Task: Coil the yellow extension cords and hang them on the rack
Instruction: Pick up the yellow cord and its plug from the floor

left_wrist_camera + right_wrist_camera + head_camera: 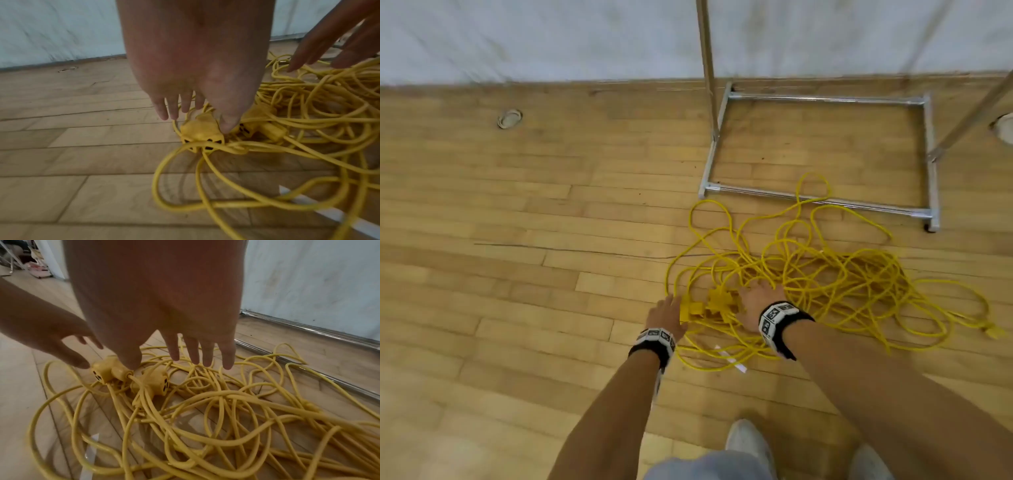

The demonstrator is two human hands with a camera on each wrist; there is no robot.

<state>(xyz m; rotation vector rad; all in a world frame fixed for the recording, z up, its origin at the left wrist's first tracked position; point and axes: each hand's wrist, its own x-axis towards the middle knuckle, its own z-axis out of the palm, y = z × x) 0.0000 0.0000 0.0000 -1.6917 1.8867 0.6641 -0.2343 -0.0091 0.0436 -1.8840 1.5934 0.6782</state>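
Yellow extension cords (825, 284) sprawl tangled beneath both spread, empty hands: left hand (666, 317), right hand (758, 301). Only wrist views reveal socket heads (102, 371) at the thumbs; the head view alone shows the rack (818, 150) beyond.

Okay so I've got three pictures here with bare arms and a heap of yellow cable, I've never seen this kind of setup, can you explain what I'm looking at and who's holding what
No machine here: a person wears three cameras. The head view looks down from their head at both arms. The other two sit on the wrists and look along the fingers. On the wooden floor lies a tangled pile of yellow extension cords, beside the base of a metal rack. The left hand and right hand both reach down with fingers spread. Nothing is gripped yet. The left thumb is at one socket block, and the right thumb is near it. A second socket block lies alongside.
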